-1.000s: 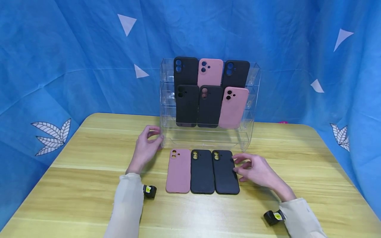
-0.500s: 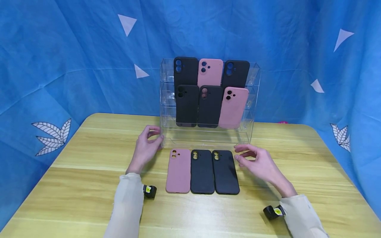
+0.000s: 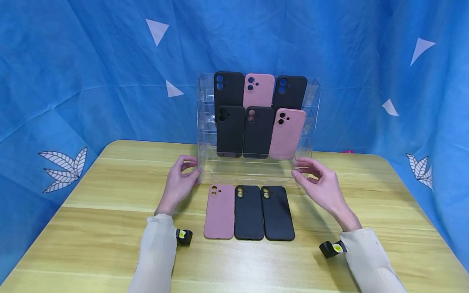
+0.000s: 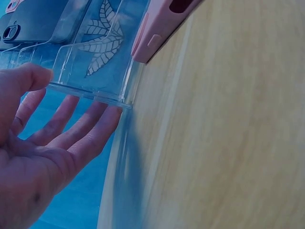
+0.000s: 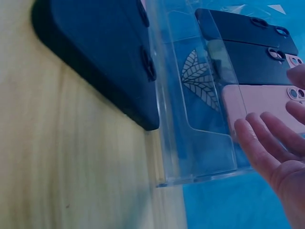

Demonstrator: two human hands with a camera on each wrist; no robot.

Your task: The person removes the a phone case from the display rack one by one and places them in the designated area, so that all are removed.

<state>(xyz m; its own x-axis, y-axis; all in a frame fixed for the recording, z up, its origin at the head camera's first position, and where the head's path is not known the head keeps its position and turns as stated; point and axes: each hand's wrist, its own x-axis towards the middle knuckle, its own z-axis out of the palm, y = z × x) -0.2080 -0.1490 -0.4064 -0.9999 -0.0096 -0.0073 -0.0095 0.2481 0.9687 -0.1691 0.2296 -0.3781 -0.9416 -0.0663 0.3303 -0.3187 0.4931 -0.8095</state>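
A clear acrylic rack (image 3: 253, 167) stands upright with phone cases in two rows. Its upper row holds a black case (image 3: 229, 89), a pink case (image 3: 259, 90) and a black case (image 3: 291, 91). Below them are two black cases and a pink case (image 3: 287, 134). My left hand (image 3: 178, 184) touches the rack's left side, its thumb near the front edge and its fingers extended along the side in the left wrist view. My right hand (image 3: 322, 185) is by the front right corner, fingers loosely bent and holding nothing; contact with the rack is unclear.
On the wooden table (image 3: 110, 244), in front of the rack, a pink phone case (image 3: 220, 211), a black phone case (image 3: 249, 213) and another black phone case (image 3: 278, 213) lie flat side by side. A blue curtain (image 3: 110, 61) hangs behind.
My right hand has left the right-hand black case on the table and moved up and away to the rack's front right corner. The left hand stays at the rack's left side.
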